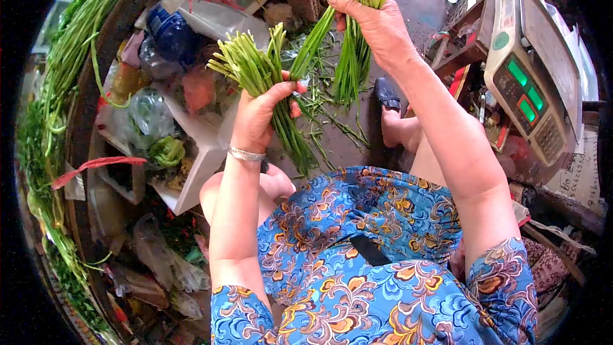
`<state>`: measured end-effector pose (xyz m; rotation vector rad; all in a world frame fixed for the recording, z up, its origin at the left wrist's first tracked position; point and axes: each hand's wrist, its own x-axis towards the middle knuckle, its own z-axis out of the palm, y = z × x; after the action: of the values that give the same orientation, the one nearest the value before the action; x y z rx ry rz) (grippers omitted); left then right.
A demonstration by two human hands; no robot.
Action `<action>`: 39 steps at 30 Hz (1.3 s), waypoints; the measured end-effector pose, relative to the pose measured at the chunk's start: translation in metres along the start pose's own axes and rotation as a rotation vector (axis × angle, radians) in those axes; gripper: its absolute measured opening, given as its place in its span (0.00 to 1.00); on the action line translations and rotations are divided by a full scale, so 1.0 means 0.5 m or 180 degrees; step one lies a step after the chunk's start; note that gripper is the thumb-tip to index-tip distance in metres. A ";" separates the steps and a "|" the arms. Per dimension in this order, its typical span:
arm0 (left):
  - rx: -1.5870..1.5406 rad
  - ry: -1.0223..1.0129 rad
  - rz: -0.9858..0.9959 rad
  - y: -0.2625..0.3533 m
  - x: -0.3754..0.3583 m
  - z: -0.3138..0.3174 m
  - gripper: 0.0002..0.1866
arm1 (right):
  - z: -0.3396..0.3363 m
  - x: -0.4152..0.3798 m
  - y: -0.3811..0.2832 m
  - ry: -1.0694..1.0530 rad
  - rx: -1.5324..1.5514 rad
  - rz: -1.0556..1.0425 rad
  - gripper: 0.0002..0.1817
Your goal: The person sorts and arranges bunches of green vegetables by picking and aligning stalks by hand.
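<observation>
Sorting step, apparently — left hand [255, 115] closed round thick green stem bundle [246, 67], right hand [378, 29] gripping slimmer green stem bunch [352, 67] — next move calls for snug grip, ends level.

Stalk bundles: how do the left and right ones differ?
The left bundle slants across the view; the right bundle runs nearly straight down it. The left bundle's pale ends fan well past the left hand; the right bundle's barely clear the right hand. Both are slim green stalks.
</observation>
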<state>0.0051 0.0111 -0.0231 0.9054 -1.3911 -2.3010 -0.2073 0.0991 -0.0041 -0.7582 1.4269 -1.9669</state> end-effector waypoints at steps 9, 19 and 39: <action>0.0059 0.0051 0.0150 -0.013 0.009 -0.005 0.12 | 0.006 -0.003 -0.004 -0.0031 -0.0003 -0.0045 0.09; 0.0102 0.0066 0.0170 -0.012 0.010 0.007 0.10 | 0.024 -0.008 0.000 -0.0099 -0.0141 -0.0366 0.08; 0.0219 0.0448 -0.0213 -0.028 0.006 0.002 0.06 | -0.037 0.032 -0.026 0.0474 0.0041 -0.0689 0.07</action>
<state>0.0029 0.0167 -0.0362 1.1280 -1.4075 -2.2006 -0.2334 0.1020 0.0051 -0.8036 1.4676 -2.2364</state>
